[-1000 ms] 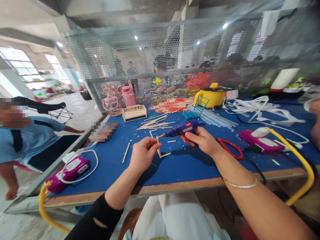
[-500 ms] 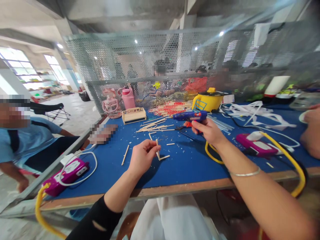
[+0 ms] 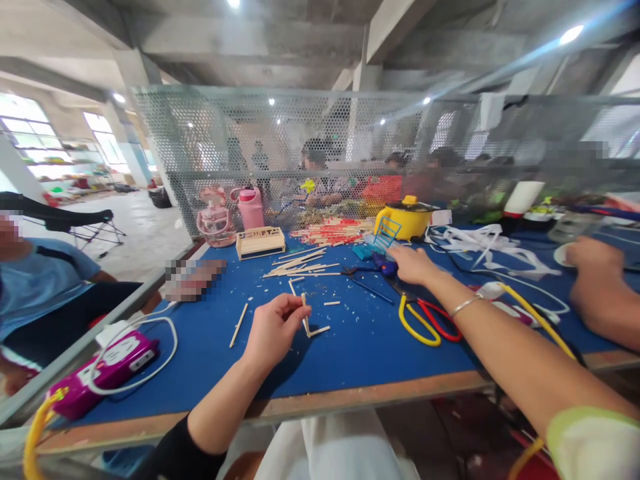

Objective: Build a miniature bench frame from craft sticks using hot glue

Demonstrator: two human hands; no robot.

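Note:
My left hand (image 3: 280, 327) pinches a short thin wooden stick (image 3: 304, 301) between thumb and fingers, held upright above the mat. Just beside it, a small angled frame of joined sticks (image 3: 319, 331) lies on the blue mat. My right hand (image 3: 415, 265) reaches forward with its fingers stretched out, over a blue glue gun (image 3: 384, 264) that is lying down and partly hidden. Scissors with yellow and red handles (image 3: 419, 327) lie under and beside my right wrist. Pliers or cutters with a dark head (image 3: 351, 271) are left of the glue gun.
Loose wooden sticks (image 3: 305, 267) and red-tipped sticks (image 3: 335, 232) lie behind. A small wooden tray-like piece (image 3: 260, 244), pink bottles (image 3: 250, 208) and a yellow pot (image 3: 407, 220) stand at the back. A purple power strip (image 3: 103, 373) sits left. Another person's hand (image 3: 600, 267) is at right.
My right hand has lowered the glue gun to the mat and its fingers have straightened. The scissors have come into sight. My left hand still holds the stick; the view has shifted.

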